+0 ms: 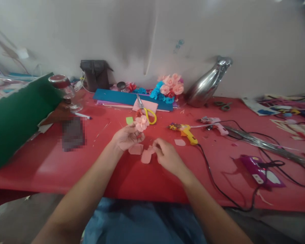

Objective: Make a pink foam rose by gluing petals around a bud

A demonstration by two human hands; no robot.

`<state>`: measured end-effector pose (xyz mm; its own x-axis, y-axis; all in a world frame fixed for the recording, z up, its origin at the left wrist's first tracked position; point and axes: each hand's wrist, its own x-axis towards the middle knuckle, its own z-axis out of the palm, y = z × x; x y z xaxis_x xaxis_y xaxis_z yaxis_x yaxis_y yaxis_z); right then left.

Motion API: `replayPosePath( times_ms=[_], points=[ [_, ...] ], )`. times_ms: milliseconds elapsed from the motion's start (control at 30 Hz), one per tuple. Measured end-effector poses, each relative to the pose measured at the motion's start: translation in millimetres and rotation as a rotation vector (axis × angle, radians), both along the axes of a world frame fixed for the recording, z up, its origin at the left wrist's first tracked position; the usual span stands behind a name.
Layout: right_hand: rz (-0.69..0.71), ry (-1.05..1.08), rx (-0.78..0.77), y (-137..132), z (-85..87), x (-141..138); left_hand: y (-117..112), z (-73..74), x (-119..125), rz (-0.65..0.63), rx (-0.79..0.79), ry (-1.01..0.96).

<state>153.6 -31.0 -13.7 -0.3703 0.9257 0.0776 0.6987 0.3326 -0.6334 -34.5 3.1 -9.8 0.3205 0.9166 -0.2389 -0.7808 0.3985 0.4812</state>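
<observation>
My left hand (125,137) is closed round the base of a small pink paper flower (141,122), held just above the red table (66,162). My right hand (167,156) pinches a pink paper petal (146,156) low over the table, close to the left hand. Another pink petal piece (135,149) lies between the two hands. A further petal (180,142) rests to the right, near the yellow glue gun (185,131).
Yellow-handled scissors (147,110) lie on pink paper behind the flower. A bunch of pink and blue paper flowers (169,88), blue sheets (127,98) and a metal jug (208,83) stand by the wall. A pink glue gun (215,122), cables, wires (264,144) and a green sheet (15,118) flank the hands.
</observation>
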Motion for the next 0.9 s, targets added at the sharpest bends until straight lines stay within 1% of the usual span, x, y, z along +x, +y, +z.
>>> replayPosePath(
  times_ms=[100,200,267,300,400,500,567,633,733,767,833,867,900],
  points=[
    [-0.103,0.03,-0.054,2.5,-6.7,2.6,-3.5,0.6,1.2,-0.13,0.009,-0.058],
    [-0.193,0.074,-0.036,6.6,-7.6,7.6,-6.9,0.4,3.7,-0.287,0.045,-0.056],
    [-0.267,0.098,-0.001,11.4,-4.5,10.8,-8.1,0.8,4.3,-0.317,0.063,-0.035],
    [-0.305,0.1,0.015,14.4,-2.6,11.5,-8.2,1.3,4.0,-0.295,0.062,-0.031],
    [-0.374,0.021,0.072,23.4,1.1,6.8,-6.7,3.7,1.5,-0.145,0.052,-0.02],
    [-0.338,-0.094,0.107,27.7,-0.3,-5.4,-3.6,3.8,0.4,-0.037,0.048,0.004],
    [-0.3,-0.109,0.108,26.6,-1.5,-10.7,-1.8,1.3,1.9,-0.008,0.023,0.024],
    [-0.28,-0.094,0.133,24.1,-0.7,-7.9,-0.9,-2.2,4.4,-0.011,-0.014,0.043],
    [-0.305,-0.061,0.201,25.3,4.3,16.3,-1.1,-6.2,7.4,-0.052,-0.055,0.039],
    [-0.336,-0.06,0.221,28.5,6.1,28.9,-1.4,-7.0,7.8,-0.062,-0.072,0.031],
    [-0.446,-0.102,0.249,39.1,8.6,57.4,-1.6,-8.1,8.2,-0.069,-0.111,0.029],
    [-0.49,-0.14,0.23,46.0,9.0,71.6,-1.5,-8.7,8.2,-0.07,-0.126,0.038],
    [-0.552,-0.142,0.166,53.7,8.9,84.7,-1.3,-9.5,8.2,-0.067,-0.138,0.051]
  ],
)
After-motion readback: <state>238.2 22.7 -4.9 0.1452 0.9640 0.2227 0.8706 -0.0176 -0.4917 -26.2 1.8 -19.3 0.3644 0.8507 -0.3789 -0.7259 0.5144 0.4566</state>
